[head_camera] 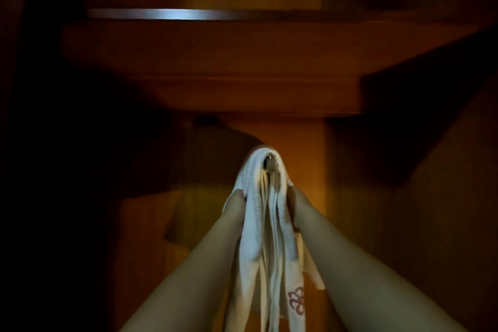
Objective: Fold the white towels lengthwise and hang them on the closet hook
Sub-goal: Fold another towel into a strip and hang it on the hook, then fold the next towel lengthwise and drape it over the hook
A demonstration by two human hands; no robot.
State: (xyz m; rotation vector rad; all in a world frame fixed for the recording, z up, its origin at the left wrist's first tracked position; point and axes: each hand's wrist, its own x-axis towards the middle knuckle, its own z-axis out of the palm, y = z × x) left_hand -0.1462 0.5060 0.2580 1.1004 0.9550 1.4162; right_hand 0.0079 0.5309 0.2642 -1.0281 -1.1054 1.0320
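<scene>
Dim wooden closet; a metal rail crosses at 11 o'clock, under the top shelf. Left hand presses the left flank of the white towels; fingers hidden behind cloth, so the grip cannot be told. The towels are draped over the small metal hook at centre, folds hanging toward 6 o'clock, red embroidery low right. Right hand against the right flank, grip likewise hidden. Back panel bare at 3 o'clock.
</scene>
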